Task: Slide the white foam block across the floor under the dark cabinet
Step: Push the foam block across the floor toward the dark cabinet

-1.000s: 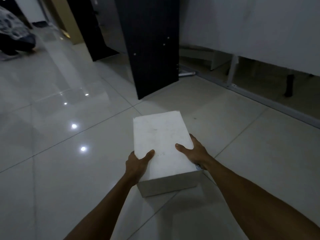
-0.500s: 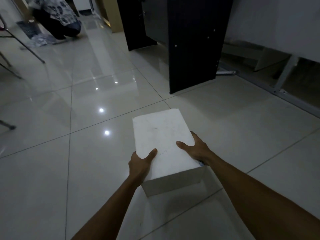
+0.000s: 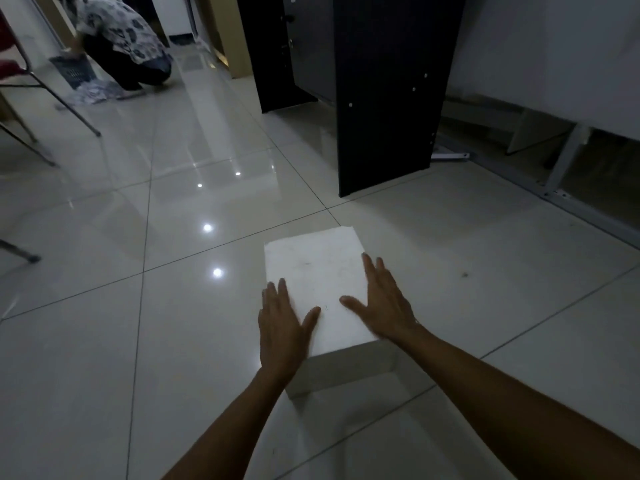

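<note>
The white foam block (image 3: 315,271) lies on the glossy tiled floor (image 3: 173,306) just ahead of me. My left hand (image 3: 282,323) is flat along its near left edge, fingers straight and thumb on the top face. My right hand (image 3: 384,303) lies flat on the near right edge, fingers stretched forward. Neither hand curls around the block. The dark cabinet (image 3: 388,98) stands beyond the block, its near side panel reaching the floor up and to the right.
A second dark panel (image 3: 273,53) stands further back. A person crouches by a dark basket (image 3: 74,71) at the far left. Chair legs (image 3: 62,102) slant across the left side. A grey metal rail (image 3: 561,195) and white wall panels run along the right.
Both hands have gone from gripping the block's sides to lying flat with fingers extended. My view has swung left and up, so the cabinet sits further right.
</note>
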